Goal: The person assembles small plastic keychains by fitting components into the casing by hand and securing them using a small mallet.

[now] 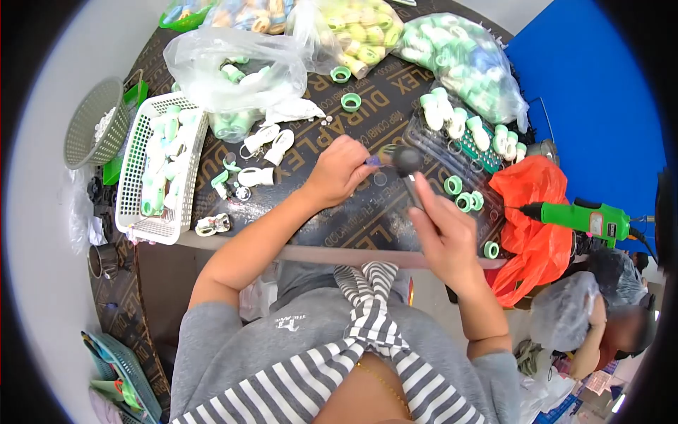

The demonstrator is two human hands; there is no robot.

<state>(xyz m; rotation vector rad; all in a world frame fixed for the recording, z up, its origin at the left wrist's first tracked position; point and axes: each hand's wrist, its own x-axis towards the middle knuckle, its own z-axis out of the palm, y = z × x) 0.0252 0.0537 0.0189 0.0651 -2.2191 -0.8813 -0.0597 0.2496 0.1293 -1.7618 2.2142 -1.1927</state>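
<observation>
My left hand (pixel 342 171) is closed in a pinch over the middle of the table, at a small purple-blue piece (pixel 373 162). Just to the right, my right hand (pixel 446 237) is wrapped round a mallet by its handle. The mallet's round black head (pixel 406 161) is beside the purple-blue piece and partly covers what lies behind it. Whether the two touch I cannot tell. Several loose green rings (pixel 464 202) lie to the right of my right hand. White plastic housings (pixel 256 177) and small green parts (pixel 221 185) lie left of my left hand.
A white basket (pixel 127 185) of white-and-green parts stands at left. Plastic bags of parts (pixel 452 60) line the back. At right are a clear tray (pixel 424 141), a red bag (pixel 530 201) and a green electric screwdriver (pixel 586 220). Another person (pixel 590 339) sits at lower right.
</observation>
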